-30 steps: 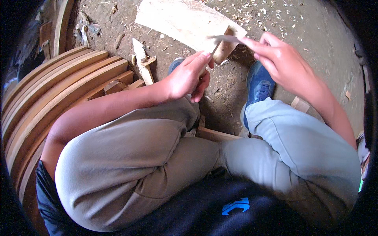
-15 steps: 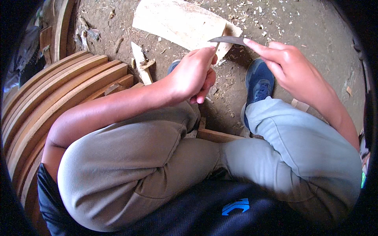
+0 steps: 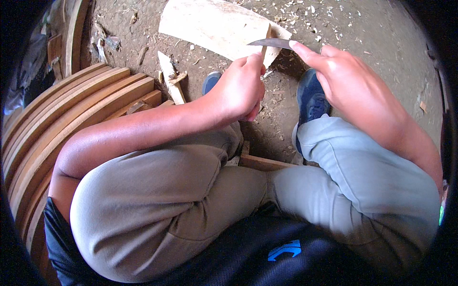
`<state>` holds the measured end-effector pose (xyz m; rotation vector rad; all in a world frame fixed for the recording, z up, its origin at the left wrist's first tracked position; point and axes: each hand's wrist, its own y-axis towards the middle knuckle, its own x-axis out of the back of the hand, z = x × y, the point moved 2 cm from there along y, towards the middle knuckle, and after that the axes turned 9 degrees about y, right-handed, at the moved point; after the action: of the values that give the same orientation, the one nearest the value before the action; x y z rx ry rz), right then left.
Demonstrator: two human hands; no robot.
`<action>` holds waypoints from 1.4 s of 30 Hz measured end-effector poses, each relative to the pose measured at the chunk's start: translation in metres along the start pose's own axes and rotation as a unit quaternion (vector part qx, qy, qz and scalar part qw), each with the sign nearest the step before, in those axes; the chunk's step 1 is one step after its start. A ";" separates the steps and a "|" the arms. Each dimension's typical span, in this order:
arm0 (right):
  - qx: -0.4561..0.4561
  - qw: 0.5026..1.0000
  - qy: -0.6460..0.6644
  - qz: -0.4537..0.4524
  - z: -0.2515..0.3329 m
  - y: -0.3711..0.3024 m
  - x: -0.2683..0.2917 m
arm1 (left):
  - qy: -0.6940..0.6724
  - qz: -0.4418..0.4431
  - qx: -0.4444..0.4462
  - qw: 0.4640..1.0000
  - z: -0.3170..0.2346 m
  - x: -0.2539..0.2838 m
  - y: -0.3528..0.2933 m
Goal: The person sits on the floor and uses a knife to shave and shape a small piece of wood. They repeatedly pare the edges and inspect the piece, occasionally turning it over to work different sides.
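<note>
My left hand (image 3: 242, 85) is closed around a thin wooden stick (image 3: 264, 50), whose top end rises past the thumb. Most of the stick is hidden inside the fist. In my right hand (image 3: 346, 78) is a knife with a dark, curved blade (image 3: 274, 43). My right index finger stretches along the back of the blade, and the other fingers wrap a handle that I cannot see. The blade crosses the stick's upper end just above my left thumb, its tip pointing left. Behind both hands a pale, hewn wood block (image 3: 214, 21) lies on the ground.
Curved wooden slats (image 3: 95, 107) are stacked at the left. Split wood pieces (image 3: 171, 78) lie beside them, and pale shavings (image 3: 312, 21) litter the dirt floor at the far side. Between my legs is a low wooden bar (image 3: 265, 163); my blue shoe (image 3: 312, 97) stands under my right hand.
Both hands have shifted slightly away from me, and the knife has moved a little left and farther off. My left lower fingers, looser before, are curled in tighter.
</note>
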<state>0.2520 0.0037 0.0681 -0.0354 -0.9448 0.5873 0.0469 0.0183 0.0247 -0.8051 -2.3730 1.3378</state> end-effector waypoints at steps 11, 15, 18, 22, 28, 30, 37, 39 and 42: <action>-0.005 0.990 0.138 -0.011 -0.028 0.018 0.007 | 0.016 0.037 0.010 0.999 -0.004 0.005 -0.008; -0.143 0.945 0.286 0.068 -0.018 0.018 0.001 | 0.022 0.066 0.010 0.998 -0.006 0.008 -0.007; -0.193 0.908 0.372 -0.008 -0.028 0.016 -0.006 | -0.019 0.050 0.025 0.998 -0.003 0.001 -0.005; -0.237 0.851 0.463 -0.064 -0.041 0.036 -0.008 | -0.023 0.029 0.011 0.999 0.017 0.017 0.015; -0.195 0.798 0.563 -0.093 -0.041 0.043 -0.013 | 0.055 0.101 0.014 0.993 0.012 0.019 0.018; -0.184 0.810 0.551 -0.086 -0.042 0.040 -0.015 | 0.038 0.128 -0.004 0.991 0.012 0.015 0.021; -0.133 0.831 0.540 -0.034 -0.032 0.036 -0.015 | 0.080 0.203 -0.014 0.976 0.003 0.016 0.010; -0.113 0.848 0.517 0.013 -0.031 0.035 -0.010 | 0.080 0.230 -0.015 0.970 -0.001 0.016 0.007; -0.144 0.780 0.608 0.033 -0.040 0.036 -0.009 | 0.056 0.290 -0.002 0.955 0.004 0.018 0.016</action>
<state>0.2626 0.0389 0.0274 -0.6562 0.2614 0.3500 0.0352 0.0327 0.0089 -1.6212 -2.1263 1.4313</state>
